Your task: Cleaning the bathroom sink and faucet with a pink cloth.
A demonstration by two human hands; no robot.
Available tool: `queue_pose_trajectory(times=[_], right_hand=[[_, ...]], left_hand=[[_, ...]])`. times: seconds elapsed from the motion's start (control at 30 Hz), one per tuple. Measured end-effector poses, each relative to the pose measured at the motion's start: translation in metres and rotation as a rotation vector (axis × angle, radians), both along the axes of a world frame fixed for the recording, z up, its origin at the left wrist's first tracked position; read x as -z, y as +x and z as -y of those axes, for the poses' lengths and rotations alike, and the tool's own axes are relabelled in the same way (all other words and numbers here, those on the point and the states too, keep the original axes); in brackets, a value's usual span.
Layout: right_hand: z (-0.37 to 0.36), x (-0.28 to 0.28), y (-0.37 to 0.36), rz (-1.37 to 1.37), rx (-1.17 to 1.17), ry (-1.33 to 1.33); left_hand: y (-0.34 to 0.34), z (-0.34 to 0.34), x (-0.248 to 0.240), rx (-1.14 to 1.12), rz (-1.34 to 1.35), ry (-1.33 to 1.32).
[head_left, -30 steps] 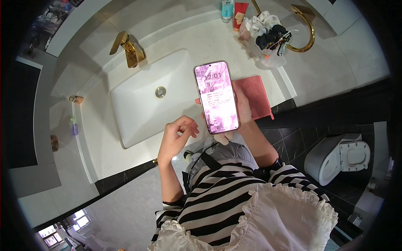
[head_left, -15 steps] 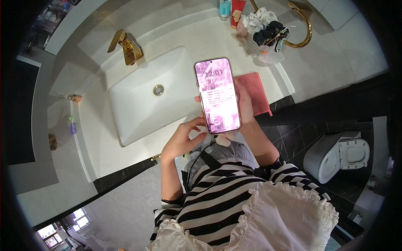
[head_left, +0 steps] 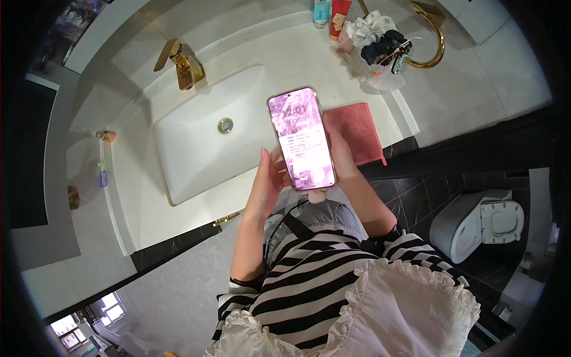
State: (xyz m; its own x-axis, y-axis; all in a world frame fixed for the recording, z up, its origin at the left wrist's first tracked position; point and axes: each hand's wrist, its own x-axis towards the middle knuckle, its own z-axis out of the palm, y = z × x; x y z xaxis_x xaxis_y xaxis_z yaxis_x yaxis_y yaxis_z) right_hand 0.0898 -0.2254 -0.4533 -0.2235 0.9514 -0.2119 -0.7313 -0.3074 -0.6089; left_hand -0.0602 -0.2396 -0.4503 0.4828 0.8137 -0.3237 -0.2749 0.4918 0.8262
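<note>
A smartphone (head_left: 302, 140) with a lit pink and white screen is held upright over the front of the counter, tilted slightly left. My right hand (head_left: 340, 152) grips it along its right edge, with the fingers hidden behind it. At the phone's lower left edge is my left hand (head_left: 267, 181), open, its thumb raised and its fingertips reaching to or behind the edge; whether they touch cannot be made out. A pale fluffy charm (head_left: 317, 196) hangs below the phone. To the right, a folded pink cloth (head_left: 357, 131) lies on the counter by my right hand.
A white basin (head_left: 196, 149) is sunk in the pale counter (head_left: 140, 220), with a gold faucet (head_left: 184, 65) behind it. At the back right stand a red tube (head_left: 339, 18), a blue bottle (head_left: 321, 13) and a clear holder of scrunchies (head_left: 380, 47). A toilet (head_left: 470, 226) is at right.
The phone has shifted a little left and tilted further. My left hand has opened, its thumb now lifted upward and its fingers no longer curled below the phone's side.
</note>
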Motion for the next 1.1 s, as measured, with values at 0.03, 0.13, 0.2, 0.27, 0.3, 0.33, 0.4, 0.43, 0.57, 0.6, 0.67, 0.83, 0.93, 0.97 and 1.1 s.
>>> queue_pose_trajectory(times=[0.03, 0.13, 0.2, 0.27, 0.3, 0.33, 0.4, 0.43, 0.57, 0.6, 0.67, 0.83, 0.93, 0.97, 1.1], right_hand=[[0.0, 0.005, 0.0, 0.163, 0.041, -0.039], [0.003, 0.008, -0.003, 0.302, 0.031, -0.006], [0.002, 0.024, 0.009, 0.205, -0.154, 0.038], [0.008, 0.026, 0.012, 0.296, -0.175, 0.144], [0.011, 0.024, 0.011, 0.387, -0.195, 0.253], [0.013, 0.022, 0.012, 0.385, -0.199, 0.253], [0.016, 0.022, 0.014, 0.597, -0.211, 0.373], [0.016, 0.021, 0.014, 0.595, -0.216, 0.372], [0.017, 0.022, 0.017, 0.65, -0.235, 0.367], [0.017, 0.023, 0.017, 0.691, -0.23, 0.394], [0.016, 0.023, 0.018, 0.717, -0.229, 0.409], [0.017, 0.026, 0.02, 0.77, -0.238, 0.422], [0.017, 0.028, 0.021, 0.802, -0.252, 0.404], [0.017, 0.028, 0.021, 0.805, -0.252, 0.432], [0.022, 0.014, 0.021, 0.503, -0.263, 0.36]], left_hand=[[0.004, 0.001, 0.0, -0.08, -0.044, -0.026], [0.01, -0.003, 0.017, -0.27, -0.015, -0.027], [0.008, -0.005, 0.02, -0.273, -0.018, -0.007], [0.006, -0.006, 0.025, -0.279, -0.021, 0.013], [0.004, -0.006, 0.028, -0.261, -0.042, 0.046], [0.003, -0.006, 0.03, -0.243, -0.064, 0.079], [0.008, -0.004, 0.027, -0.267, -0.092, 0.091], [0.01, -0.004, 0.027, -0.287, -0.12, 0.105], [0.011, -0.002, 0.03, -0.27, -0.088, 0.087], [0.011, -0.002, 0.029, -0.262, -0.082, 0.085], [0.012, -0.001, 0.03, -0.256, -0.076, 0.083], [0.012, 0.001, 0.033, -0.275, -0.086, 0.053], [0.013, 0.001, 0.034, -0.272, -0.107, 0.04], [0.013, 0.001, 0.034, -0.273, -0.106, 0.04], [0.013, 0.001, 0.036, -0.29, -0.102, 0.026]])
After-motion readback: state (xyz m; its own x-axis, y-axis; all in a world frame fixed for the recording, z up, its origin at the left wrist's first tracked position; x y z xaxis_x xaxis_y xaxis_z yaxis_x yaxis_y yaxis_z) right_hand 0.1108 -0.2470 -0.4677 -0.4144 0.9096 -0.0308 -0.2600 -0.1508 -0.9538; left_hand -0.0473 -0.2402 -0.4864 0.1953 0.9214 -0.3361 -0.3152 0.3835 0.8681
